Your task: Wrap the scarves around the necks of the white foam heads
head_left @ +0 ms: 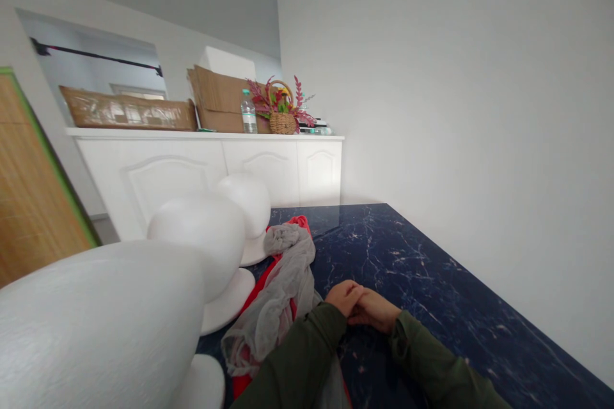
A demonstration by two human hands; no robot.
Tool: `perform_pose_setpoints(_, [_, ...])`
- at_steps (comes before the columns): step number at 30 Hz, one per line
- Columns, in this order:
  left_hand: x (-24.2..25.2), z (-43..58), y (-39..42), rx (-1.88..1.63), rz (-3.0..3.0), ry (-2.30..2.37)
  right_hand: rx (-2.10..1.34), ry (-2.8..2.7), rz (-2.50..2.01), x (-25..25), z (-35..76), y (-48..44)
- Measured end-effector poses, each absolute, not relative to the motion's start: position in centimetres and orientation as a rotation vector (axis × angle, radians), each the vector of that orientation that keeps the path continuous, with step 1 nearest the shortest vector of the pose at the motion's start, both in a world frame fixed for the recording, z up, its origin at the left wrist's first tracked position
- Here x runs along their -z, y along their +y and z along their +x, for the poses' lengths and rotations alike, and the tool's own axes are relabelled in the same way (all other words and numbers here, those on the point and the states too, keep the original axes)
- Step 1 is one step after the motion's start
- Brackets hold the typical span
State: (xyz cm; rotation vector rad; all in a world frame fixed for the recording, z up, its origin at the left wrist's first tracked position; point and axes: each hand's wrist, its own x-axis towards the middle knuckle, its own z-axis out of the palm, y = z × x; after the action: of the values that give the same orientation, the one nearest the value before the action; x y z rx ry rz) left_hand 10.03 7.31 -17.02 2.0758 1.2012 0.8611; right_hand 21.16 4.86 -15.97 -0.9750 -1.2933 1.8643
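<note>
My left hand (343, 296) and my right hand (378, 310) are folded together above the dark blue marbled table (407, 262). Their fingers are closed over each other, and I see no object in them. Just left of my hands lies a crumpled sheer grey scarf (288, 275), its far end bunched up. A red cloth (259, 287) shows beneath and beside it. Three white mannequin-like heads on round bases stand in a row to the left: a near one (105, 319), a middle one (201, 236) and a far one (247, 198).
A white wall (455, 108) runs along the right side. Behind the table, a white cabinet (167, 172) carries cardboard boxes (220, 99), a water bottle (249, 115) and a flower basket (282, 123). A wooden panel with green edging (33, 179) stands at far left.
</note>
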Motion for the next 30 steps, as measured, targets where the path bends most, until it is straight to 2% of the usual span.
perform_pose_setpoints(30, [17.1,10.06,7.26,-0.868,2.077,1.199,-1.855,-1.277,-0.986,16.37,21.11,4.93])
